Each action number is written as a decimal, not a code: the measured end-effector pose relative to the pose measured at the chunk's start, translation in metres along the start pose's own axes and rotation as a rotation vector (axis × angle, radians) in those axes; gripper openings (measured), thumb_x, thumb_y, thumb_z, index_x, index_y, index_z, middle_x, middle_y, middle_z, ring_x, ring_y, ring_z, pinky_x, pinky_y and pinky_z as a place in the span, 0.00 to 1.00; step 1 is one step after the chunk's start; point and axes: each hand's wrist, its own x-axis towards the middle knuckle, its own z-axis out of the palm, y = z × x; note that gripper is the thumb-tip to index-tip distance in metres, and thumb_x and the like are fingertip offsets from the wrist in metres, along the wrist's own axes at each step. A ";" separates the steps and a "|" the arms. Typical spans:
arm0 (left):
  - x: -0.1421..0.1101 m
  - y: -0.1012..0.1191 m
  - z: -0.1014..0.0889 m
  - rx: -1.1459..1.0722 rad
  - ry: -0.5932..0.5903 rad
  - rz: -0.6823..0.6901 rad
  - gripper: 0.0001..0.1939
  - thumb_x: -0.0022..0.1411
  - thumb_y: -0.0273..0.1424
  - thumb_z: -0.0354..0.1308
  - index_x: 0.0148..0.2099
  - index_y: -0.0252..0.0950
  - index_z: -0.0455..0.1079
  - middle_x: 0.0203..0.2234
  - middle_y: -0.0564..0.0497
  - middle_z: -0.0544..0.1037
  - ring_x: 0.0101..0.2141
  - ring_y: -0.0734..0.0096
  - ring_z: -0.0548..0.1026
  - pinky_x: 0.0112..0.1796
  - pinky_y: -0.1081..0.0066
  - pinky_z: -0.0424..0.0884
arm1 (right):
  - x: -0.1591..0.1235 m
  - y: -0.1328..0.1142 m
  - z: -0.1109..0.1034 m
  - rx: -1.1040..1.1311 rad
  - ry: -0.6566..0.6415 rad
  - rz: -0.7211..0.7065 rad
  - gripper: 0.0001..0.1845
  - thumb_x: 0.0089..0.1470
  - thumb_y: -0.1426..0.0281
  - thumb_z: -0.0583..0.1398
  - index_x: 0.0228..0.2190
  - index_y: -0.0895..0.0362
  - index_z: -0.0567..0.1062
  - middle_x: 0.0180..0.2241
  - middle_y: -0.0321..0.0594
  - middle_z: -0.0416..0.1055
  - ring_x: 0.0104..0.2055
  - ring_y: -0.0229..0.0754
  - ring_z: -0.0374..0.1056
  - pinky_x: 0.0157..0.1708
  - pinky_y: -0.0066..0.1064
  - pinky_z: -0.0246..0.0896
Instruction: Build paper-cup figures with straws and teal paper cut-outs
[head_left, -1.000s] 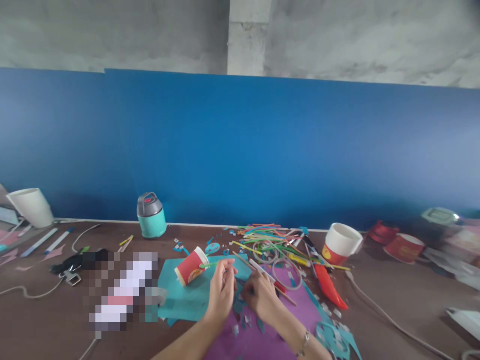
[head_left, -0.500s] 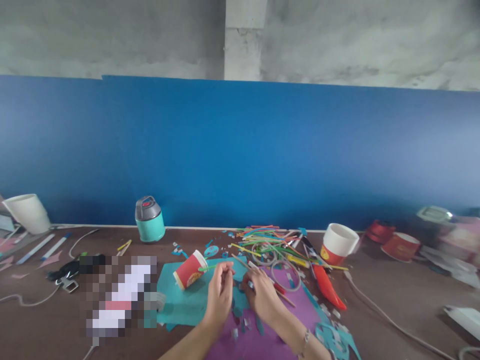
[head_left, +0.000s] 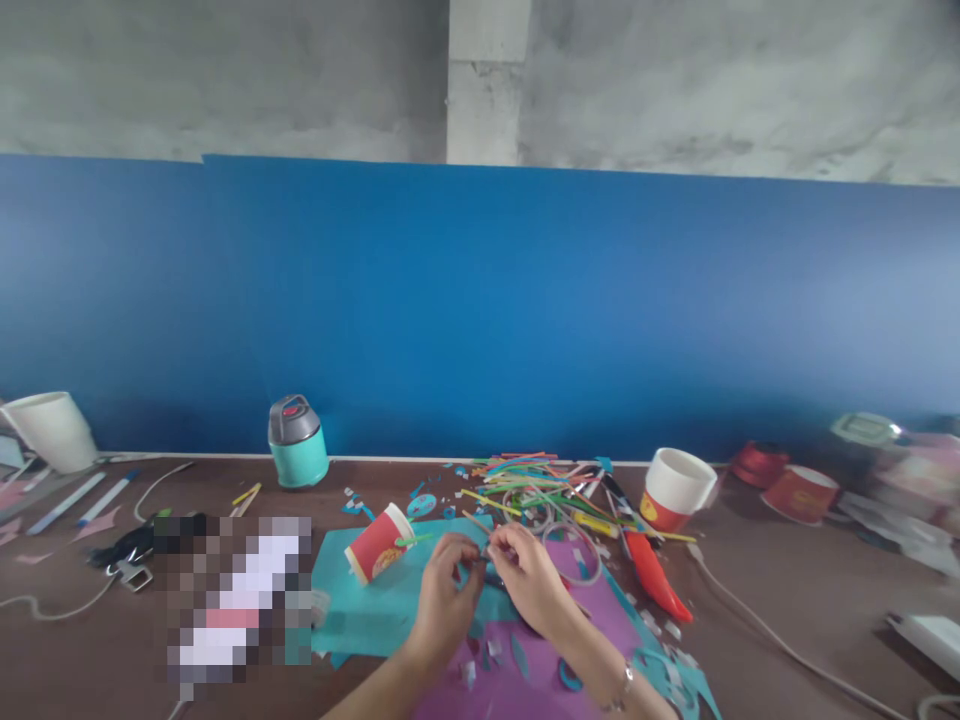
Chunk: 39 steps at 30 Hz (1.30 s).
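Observation:
My left hand (head_left: 448, 592) and my right hand (head_left: 529, 578) meet fingertip to fingertip over the coloured sheets. Both are closed in a pinch, around something small and dark that I cannot make out. Left of them a red and white paper cup (head_left: 379, 545) lies tilted on a teal sheet (head_left: 352, 610), with a green strip sticking out from its rim. Beneath my wrists is a purple sheet (head_left: 480, 695) scattered with small cut scraps. A wooden stick (head_left: 475, 521) shows just beyond my fingertips.
Behind my hands is a pile of coloured strips (head_left: 525, 475). To the right are a red-handled tool (head_left: 655, 575), a white and red cup (head_left: 677, 488) and a cable (head_left: 787, 630). A teal jar (head_left: 298, 455) stands back left, near pens (head_left: 109, 497). A blue partition (head_left: 480, 310) closes the back.
My left fingers have curled in and moved right, and my right fingers have lifted slightly, so the fingertips now meet. A teal ring-shaped scrap now shows near my right forearm.

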 end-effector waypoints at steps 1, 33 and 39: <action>0.000 0.000 0.000 0.004 0.002 0.013 0.07 0.56 0.29 0.54 0.26 0.37 0.67 0.28 0.49 0.73 0.30 0.68 0.70 0.30 0.72 0.64 | 0.001 0.001 -0.001 0.034 -0.039 0.063 0.08 0.49 0.68 0.53 0.21 0.56 0.66 0.25 0.37 0.66 0.31 0.41 0.63 0.33 0.30 0.58; 0.005 -0.009 0.000 0.000 -0.040 -0.073 0.05 0.53 0.28 0.54 0.25 0.37 0.67 0.26 0.50 0.73 0.29 0.67 0.70 0.31 0.71 0.65 | 0.008 0.009 -0.013 -0.092 -0.148 0.075 0.10 0.49 0.67 0.54 0.21 0.58 0.70 0.23 0.37 0.69 0.30 0.41 0.66 0.30 0.27 0.57; 0.004 0.001 0.001 -0.104 -0.054 -0.187 0.05 0.50 0.30 0.55 0.24 0.36 0.67 0.25 0.51 0.72 0.28 0.69 0.68 0.27 0.73 0.60 | 0.004 0.008 -0.007 -0.150 -0.065 0.018 0.09 0.48 0.70 0.52 0.21 0.57 0.69 0.25 0.39 0.70 0.31 0.43 0.67 0.33 0.30 0.59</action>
